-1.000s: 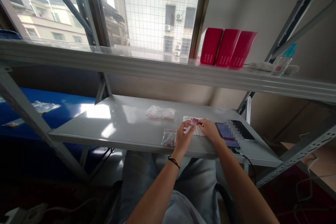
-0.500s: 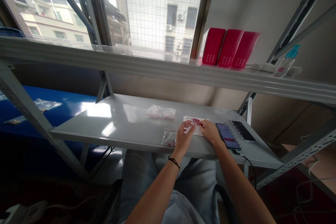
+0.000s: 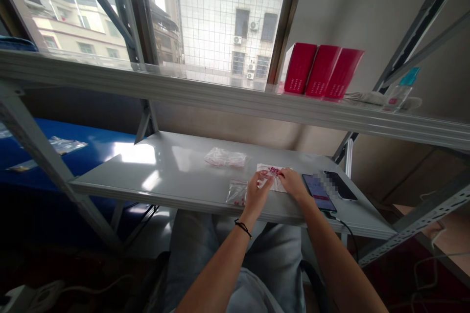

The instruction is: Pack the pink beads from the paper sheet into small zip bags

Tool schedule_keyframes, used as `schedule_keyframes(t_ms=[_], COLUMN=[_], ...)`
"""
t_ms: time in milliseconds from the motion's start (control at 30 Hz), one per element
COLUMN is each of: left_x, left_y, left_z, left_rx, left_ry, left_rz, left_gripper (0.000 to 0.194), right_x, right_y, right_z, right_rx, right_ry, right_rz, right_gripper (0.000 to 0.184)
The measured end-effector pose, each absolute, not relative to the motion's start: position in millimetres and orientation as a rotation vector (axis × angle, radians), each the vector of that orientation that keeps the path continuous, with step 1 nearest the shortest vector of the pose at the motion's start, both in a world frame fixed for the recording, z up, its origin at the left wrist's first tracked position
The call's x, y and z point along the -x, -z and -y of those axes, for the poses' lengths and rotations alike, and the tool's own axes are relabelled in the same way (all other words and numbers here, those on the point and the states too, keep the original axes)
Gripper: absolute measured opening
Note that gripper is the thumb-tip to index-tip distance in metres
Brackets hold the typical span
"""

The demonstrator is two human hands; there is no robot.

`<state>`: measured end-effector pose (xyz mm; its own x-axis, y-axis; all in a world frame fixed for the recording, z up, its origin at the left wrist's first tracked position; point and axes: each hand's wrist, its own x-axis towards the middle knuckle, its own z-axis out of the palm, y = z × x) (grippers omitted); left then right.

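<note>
Several small dark red beads [image 3: 273,170] lie in a cluster on a white sheet [image 3: 282,188]. Over the sheet's left part, my left hand [image 3: 257,190] is closed on what looks like a small clear zip bag [image 3: 263,180], mostly hidden by the fingers. My right hand [image 3: 291,182] touches the sheet's right part, fingertips pinched together beside the beads; anything between them is too small to make out. Left of my left hand lies another clear zip bag [image 3: 235,190] with a few red beads at its bottom.
A pile of clear bags [image 3: 225,157] sits farther back on the grey table [image 3: 176,171]. Two phones [image 3: 318,193] lie to the right, one with a cable. Above, a shelf [image 3: 220,100] carries red boxes [image 3: 323,71] and a spray bottle [image 3: 400,90].
Both hands stay almost in place, with only slight finger movement over the white sheet. The view has shifted very slightly.
</note>
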<state>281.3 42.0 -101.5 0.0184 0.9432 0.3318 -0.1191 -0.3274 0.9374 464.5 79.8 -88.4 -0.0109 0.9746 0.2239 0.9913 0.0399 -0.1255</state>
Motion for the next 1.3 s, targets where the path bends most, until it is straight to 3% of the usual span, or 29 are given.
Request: schedule_keyframes(t_ms=[1300], left_x=[-282], left_y=[101], left_z=[-42], left_rx=[-1.363], left_ry=[-1.456], left_rz=[-0.959], left_gripper=[0.030], right_x=[-471], right_y=[90], right_z=[-68], right_rx=[1.971], right_ry=[0.073], right_rz=[2.016], right_gripper=[0.024])
